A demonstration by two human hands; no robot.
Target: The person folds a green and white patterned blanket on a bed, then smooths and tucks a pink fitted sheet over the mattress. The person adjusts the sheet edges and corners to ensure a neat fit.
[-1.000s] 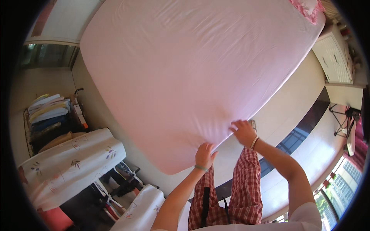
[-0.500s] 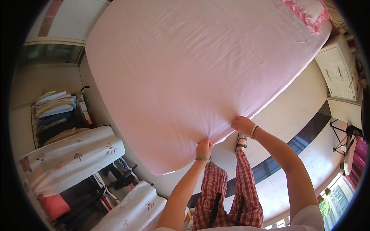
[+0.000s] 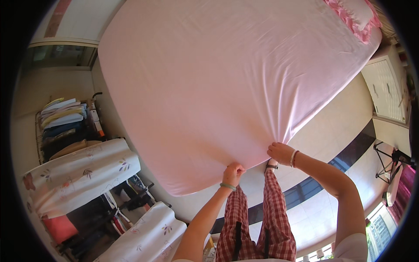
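A pale pink fitted bed sheet (image 3: 187,87) covers a large bed and fills the upper middle of the head view. My right hand (image 3: 280,153) pinches its near edge, and sharp folds fan up and away from those fingers across the sheet. To the left along the same edge, my left hand (image 3: 234,174) is closed at the hem with curled fingers; only faint creases show there, and its fingertips are partly hidden. Between the two hands the hem runs fairly straight.
A pink ruffled pillow (image 3: 355,19) lies at the far right. Beyond that corner stands a white cabinet (image 3: 386,87). On the left are a rack of folded clothes (image 3: 65,120) and shelves under a leaf-patterned white cloth (image 3: 87,172). A dark stripe (image 3: 301,192) crosses the tiled floor.
My right hand has pulled the sheet's edge toward me, and long folds have appeared from it. The bunched creases at my left hand have mostly smoothed out.
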